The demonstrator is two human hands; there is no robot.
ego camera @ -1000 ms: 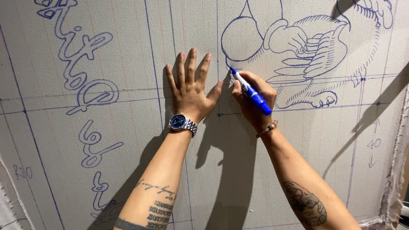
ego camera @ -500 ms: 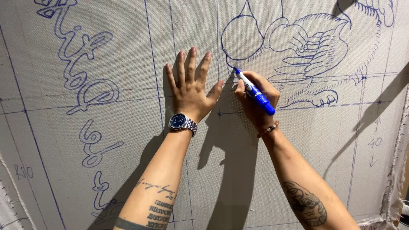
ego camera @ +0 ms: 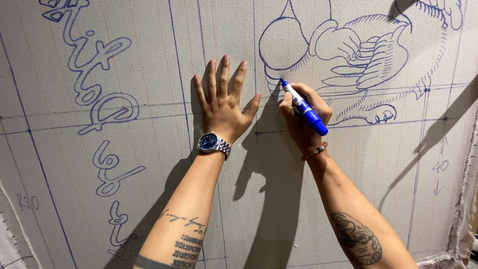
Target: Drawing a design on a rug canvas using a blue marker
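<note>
A large beige canvas fills the view, covered with blue grid lines and drawings. My left hand lies flat on it with fingers spread, a blue-faced metal wristwatch on the wrist. My right hand grips a blue marker; its tip touches the canvas at the lower edge of a round outline. To the right of that outline is a drawn creature with feathers and claws. A thin bracelet circles my right wrist. Both forearms are tattooed.
Blue looping ornament runs down the canvas's left side. Small handwritten marks and an arrow sit at the right. The frayed canvas edge hangs at the far right. Shadows of both arms fall on the cloth.
My right hand has shifted slightly, bringing the marker tip up against the lower edge of the round outline. My left hand has stayed pressed flat in the same place.
</note>
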